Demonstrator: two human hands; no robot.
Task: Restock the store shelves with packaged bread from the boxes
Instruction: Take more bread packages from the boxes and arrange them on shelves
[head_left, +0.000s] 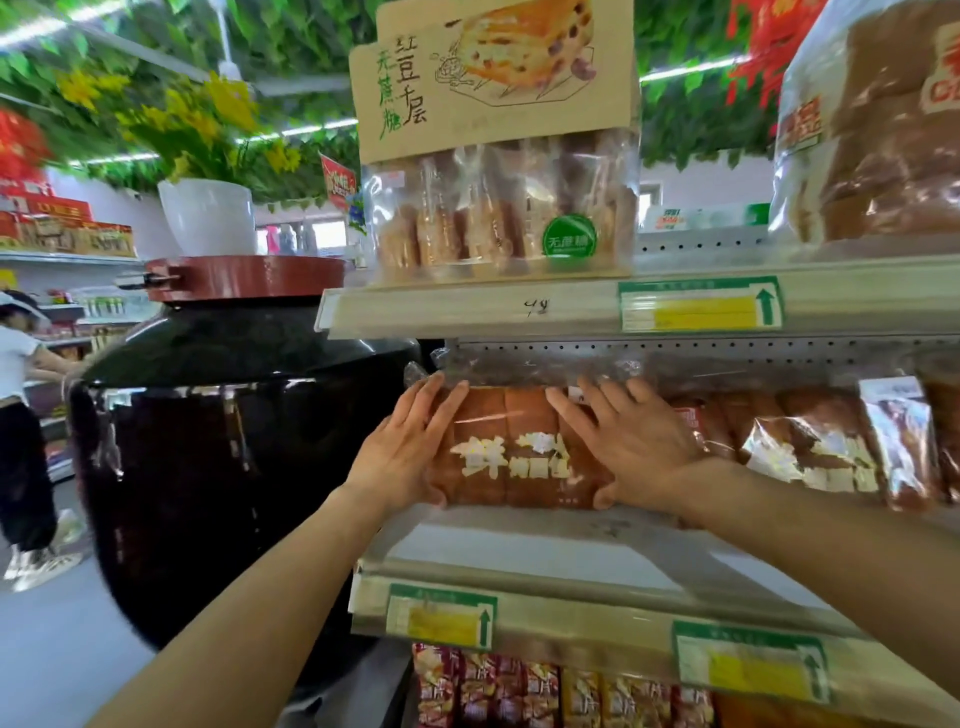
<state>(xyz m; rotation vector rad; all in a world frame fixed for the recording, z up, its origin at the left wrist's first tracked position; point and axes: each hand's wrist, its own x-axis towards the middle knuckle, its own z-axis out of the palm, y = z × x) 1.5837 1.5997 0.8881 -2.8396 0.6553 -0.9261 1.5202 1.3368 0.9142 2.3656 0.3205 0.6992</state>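
Observation:
A brown loaf of packaged bread (519, 441) in clear plastic with white lettering stands at the left end of the middle shelf (519, 551). My left hand (402, 452) lies flat against the loaf's left side, fingers straight and thumb under its lower corner. My right hand (634, 441) presses on the loaf's right front with spread, straight fingers and the thumb beneath. More bagged loaves (810, 447) of the same kind stand just right of it.
The top shelf (571, 306) holds a sliced bread pack with a cardboard header (498, 156) and another loaf (883, 145). A big dark glazed jar (234, 467) with a red lid stands close to the shelf's left end. Red snack packets (519, 691) fill the shelf below. A person (15, 415) stands far left.

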